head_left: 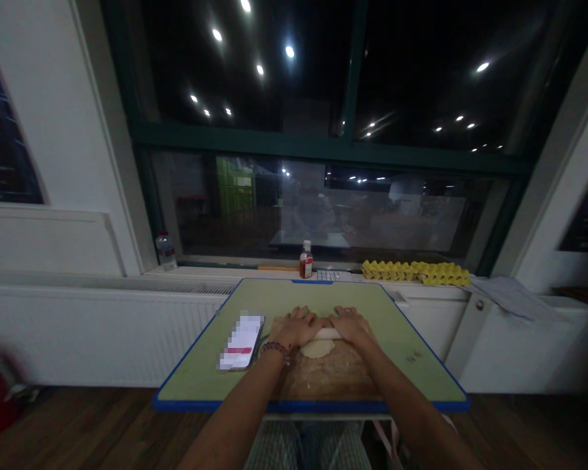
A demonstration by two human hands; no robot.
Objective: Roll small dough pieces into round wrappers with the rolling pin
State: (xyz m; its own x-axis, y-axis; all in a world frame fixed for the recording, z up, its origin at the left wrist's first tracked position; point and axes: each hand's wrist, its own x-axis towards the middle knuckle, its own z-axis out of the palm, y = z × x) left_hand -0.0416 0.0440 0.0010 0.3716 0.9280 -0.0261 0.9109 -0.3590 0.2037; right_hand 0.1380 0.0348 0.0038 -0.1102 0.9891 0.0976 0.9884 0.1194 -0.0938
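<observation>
A pale rolling pin [326, 333] lies crosswise over a flat, thin piece of dough [317, 349]. My left hand [298, 326], with a beaded bracelet at the wrist, rests over the pin's left end. On its right end is my right hand [351, 324]. Both hands grip the pin from above, their fingers reaching forward past it; the pin's ends are hidden beneath them. The dough's near edge shows as a rounded shape on a floury wooden board [330, 380]. The pin covers part of the dough.
The board sits on a green table with a blue edge [206, 406]. A phone [242, 343] with a lit screen lies left of the board. On the windowsill stand a red-labelled bottle [306, 261], yellow egg trays [416, 272] and a clear bottle [166, 251]. A grey cloth [512, 296] hangs at right.
</observation>
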